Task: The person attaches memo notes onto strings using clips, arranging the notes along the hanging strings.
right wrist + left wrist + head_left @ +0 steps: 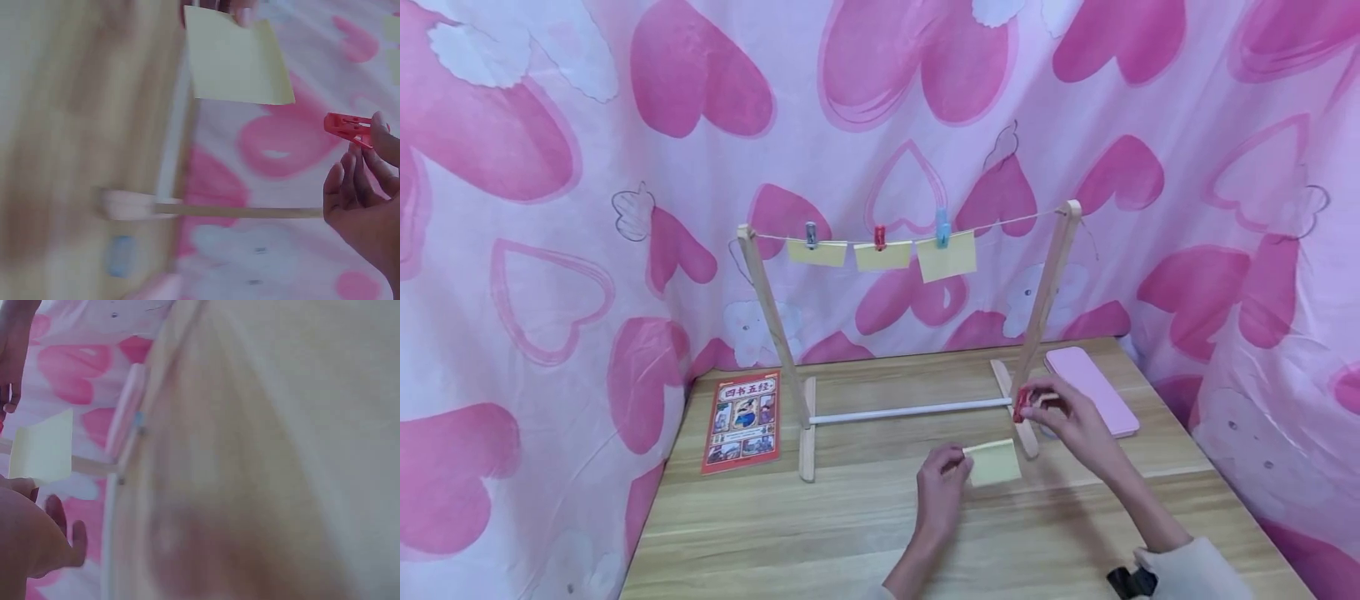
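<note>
My left hand (942, 492) pinches a pale yellow sticky note (992, 463) by its left edge, low in front of the wooden rack. A red clothespin (350, 128) is pinched between thumb and fingers of my right hand (1067, 417), beside the rack's right post (1045, 292). In the right wrist view the note and the clothespin are apart. Along the string (1018, 222) of the rack hang three yellow notes, held by a grey clothespin (810, 235), a red one (880, 237) and a light blue one (942, 228).
A red-bordered comic-style book (742, 421) lies left of the rack. At the right, a pink case (1092, 392) lies behind my right hand. A small blue object (120, 256) rests near the rack's foot. A white rod (910, 411) joins both feet; heart-patterned cloth (700, 67) hangs behind.
</note>
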Tool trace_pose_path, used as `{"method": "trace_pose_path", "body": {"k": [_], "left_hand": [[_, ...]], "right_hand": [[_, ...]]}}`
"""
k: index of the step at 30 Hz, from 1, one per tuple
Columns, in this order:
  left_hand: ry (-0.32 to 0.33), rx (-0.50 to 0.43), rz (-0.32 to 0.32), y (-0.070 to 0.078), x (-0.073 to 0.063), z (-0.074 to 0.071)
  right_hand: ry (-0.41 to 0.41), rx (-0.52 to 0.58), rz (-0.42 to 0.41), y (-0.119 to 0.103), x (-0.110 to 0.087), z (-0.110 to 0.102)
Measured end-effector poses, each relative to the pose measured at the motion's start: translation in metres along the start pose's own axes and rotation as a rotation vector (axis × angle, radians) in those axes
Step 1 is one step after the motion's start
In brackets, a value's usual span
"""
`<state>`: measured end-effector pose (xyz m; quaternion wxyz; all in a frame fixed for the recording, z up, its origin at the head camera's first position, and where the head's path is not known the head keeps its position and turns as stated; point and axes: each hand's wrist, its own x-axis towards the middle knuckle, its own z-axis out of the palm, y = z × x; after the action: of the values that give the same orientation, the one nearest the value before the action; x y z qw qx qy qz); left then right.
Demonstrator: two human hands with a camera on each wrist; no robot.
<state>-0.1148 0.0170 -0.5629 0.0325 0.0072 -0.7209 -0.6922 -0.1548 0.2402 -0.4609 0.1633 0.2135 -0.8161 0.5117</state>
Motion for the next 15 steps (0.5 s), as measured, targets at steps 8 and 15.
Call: {"method": "trace_pose_path", "body": {"k": [8, 15], "left_hand": [[-0.025, 0.022, 0.095, 0.072, 0.044, -0.008], [-0.057, -0.007, 0.189, 0.135, 0.074, -0.006]], "right_hand": [[0.049, -0.132, -0.142, -0.072, 0.057, -0.033], [0.059, -0.154, -0.148, -0.123, 0.104, -0.052]]}}
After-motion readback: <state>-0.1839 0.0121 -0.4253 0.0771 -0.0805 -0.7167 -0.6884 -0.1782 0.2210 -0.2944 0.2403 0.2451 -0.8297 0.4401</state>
